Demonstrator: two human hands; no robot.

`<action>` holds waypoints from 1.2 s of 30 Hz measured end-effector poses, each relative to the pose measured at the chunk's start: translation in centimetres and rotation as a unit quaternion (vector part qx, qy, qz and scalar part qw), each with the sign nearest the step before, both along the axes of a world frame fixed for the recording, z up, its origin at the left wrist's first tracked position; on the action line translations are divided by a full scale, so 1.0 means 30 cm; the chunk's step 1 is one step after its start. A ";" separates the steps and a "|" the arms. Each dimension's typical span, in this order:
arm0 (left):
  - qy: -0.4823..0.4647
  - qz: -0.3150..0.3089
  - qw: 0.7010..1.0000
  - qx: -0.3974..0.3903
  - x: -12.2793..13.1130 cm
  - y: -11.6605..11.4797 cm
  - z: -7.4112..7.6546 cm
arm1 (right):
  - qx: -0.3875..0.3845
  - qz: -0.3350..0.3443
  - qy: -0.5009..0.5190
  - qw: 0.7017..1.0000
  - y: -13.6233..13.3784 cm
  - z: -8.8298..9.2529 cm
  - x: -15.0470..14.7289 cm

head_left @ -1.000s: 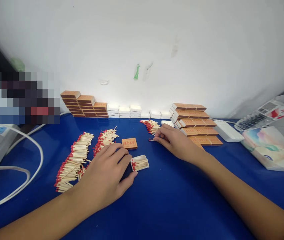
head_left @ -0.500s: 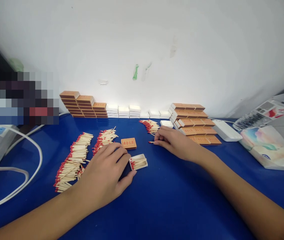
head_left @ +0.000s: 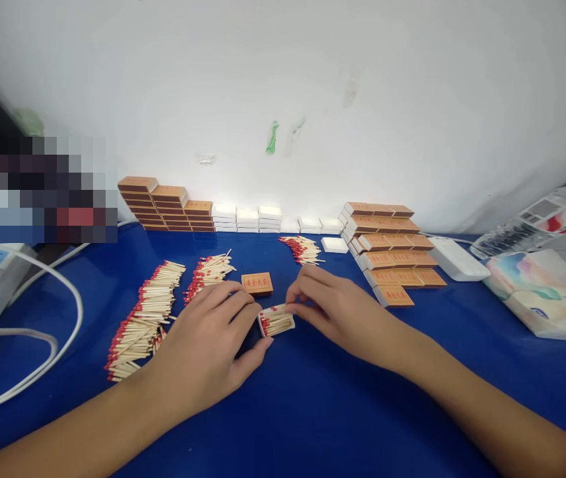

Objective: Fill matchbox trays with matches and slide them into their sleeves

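A small white matchbox tray (head_left: pixel 277 323) lies on the blue table, partly filled with red-tipped matches. My left hand (head_left: pixel 216 325) steadies it, fingers at its left side and thumb by the near corner. At the tray's back right edge, my right hand (head_left: pixel 320 299) pinches a match (head_left: pixel 280 308), its red head showing over the tray. Just behind the tray sits an orange matchbox sleeve (head_left: pixel 257 283) with red lettering. A small pile of matches (head_left: pixel 303 249) lies beyond my right hand, and a white tray (head_left: pixel 335 245) rests beside that pile.
Left of my hands lie a long heap of matches (head_left: pixel 146 312) and a smaller heap (head_left: pixel 208 273). Stacked brown boxes (head_left: pixel 163 206) and white trays (head_left: pixel 247 219) line the wall. Further right are orange box stacks (head_left: pixel 387 252), a white device (head_left: pixel 457 259) and a tissue pack (head_left: pixel 542 295).
My right hand has moved left and nearer, bringing the match from beside the small pile to the tray. My left hand has stayed at the tray.
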State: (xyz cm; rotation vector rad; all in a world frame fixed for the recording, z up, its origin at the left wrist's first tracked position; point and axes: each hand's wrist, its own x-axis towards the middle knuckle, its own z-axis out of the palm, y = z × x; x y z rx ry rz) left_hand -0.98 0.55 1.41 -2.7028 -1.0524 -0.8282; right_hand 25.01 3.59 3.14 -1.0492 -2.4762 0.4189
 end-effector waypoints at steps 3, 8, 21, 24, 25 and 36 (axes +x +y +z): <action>-0.013 -0.012 1.000 -0.001 0.000 -0.005 0.001 | 0.010 0.015 -0.013 1.000 -0.014 -0.015 -0.018; -0.022 -0.016 1.000 -0.010 0.000 -0.004 0.003 | 0.007 0.011 -0.010 1.000 -0.008 0.015 0.010; -0.022 -0.007 0.999 -0.026 0.002 0.000 0.001 | -0.060 0.037 -0.013 0.997 0.000 -0.001 -0.001; -0.021 -0.006 1.000 -0.022 0.003 0.000 0.003 | -0.053 0.025 -0.004 0.998 -0.001 0.000 0.003; -0.021 -0.006 1.000 -0.020 0.003 0.000 0.003 | -0.050 0.020 -0.003 0.999 -0.001 0.002 0.004; -0.001 -0.037 0.999 -0.018 -0.003 0.000 -0.006 | 0.041 -0.190 -0.033 0.980 0.131 -0.033 0.110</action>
